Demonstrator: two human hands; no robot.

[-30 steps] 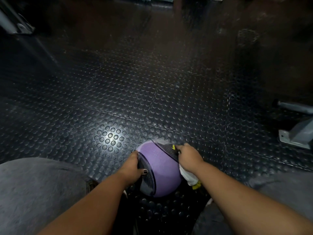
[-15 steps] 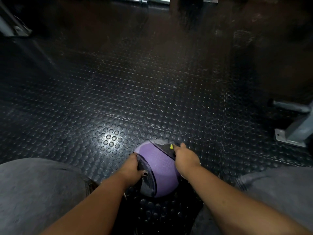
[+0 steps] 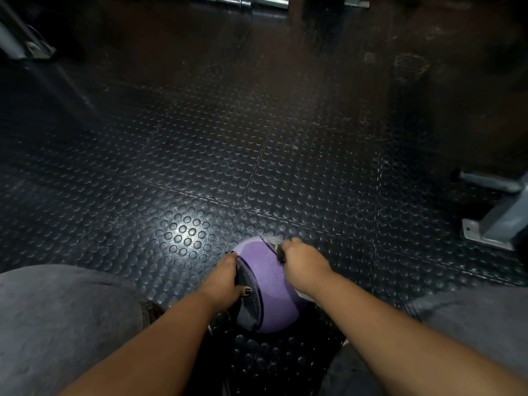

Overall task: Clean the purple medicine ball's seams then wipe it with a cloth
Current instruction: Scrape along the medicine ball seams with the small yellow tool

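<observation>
The purple medicine ball (image 3: pixel 271 284) with grey panels and dark seams sits on the floor between my knees. My left hand (image 3: pixel 225 278) grips its left side, with the thumb lying on the grey panel. My right hand (image 3: pixel 303 265) is curled into a fist at the ball's upper right. It holds a small dark tool (image 3: pixel 280 253) with a yellow mark against the seam there. A sliver of white cloth (image 3: pixel 300 294) shows under my right wrist; the rest of it is hidden.
Black studded rubber floor tiles (image 3: pixel 200 172) stretch ahead. A grey metal machine foot (image 3: pixel 497 227) stands at the right, a metal frame leg (image 3: pixel 20 41) at the far left and a chrome bar (image 3: pixel 245 1) at the top. My grey-clad knees (image 3: pixel 57 324) flank the ball.
My right hand has slid a little up along the ball's upper right seam. The white cloth that hung below it has dropped almost out of sight. My left hand has kept its hold.
</observation>
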